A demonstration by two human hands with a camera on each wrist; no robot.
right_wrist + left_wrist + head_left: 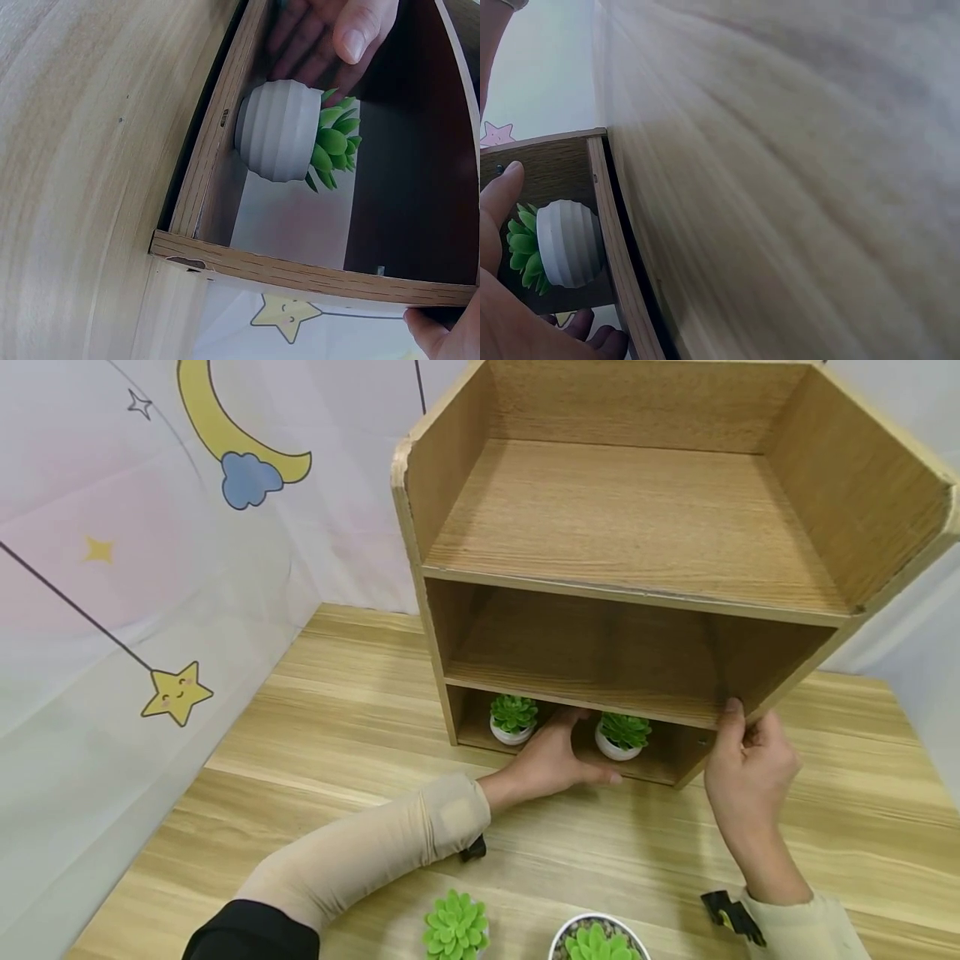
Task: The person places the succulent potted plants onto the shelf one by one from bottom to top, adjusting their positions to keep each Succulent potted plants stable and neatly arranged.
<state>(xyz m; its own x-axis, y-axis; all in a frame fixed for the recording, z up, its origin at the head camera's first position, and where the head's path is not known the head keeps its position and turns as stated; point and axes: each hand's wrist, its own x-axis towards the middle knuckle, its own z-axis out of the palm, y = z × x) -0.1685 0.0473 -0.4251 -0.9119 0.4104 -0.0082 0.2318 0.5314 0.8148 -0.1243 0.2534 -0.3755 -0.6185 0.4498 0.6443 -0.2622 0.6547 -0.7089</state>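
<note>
A small succulent in a ribbed white pot (619, 737) stands in the bottom compartment of a wooden shelf (637, 510). My left hand (551, 760) reaches in beside it, thumb and fingers spread apart with the pot between them; in the right wrist view the fingers (307, 45) lie right at the pot's side. Left of that hand, a second potted succulent (513, 718) sits in the same compartment. My right hand (753, 768) grips the front edge of the shelf's right side panel, thumb inside the edge and fingers on the outer side.
Two more potted plants are near the front: a light green succulent (455, 927) and another in a round pot with pebbles (598, 939). The wood-grain table (337, 693) meets a cloth backdrop (150, 610) printed with stars and a moon.
</note>
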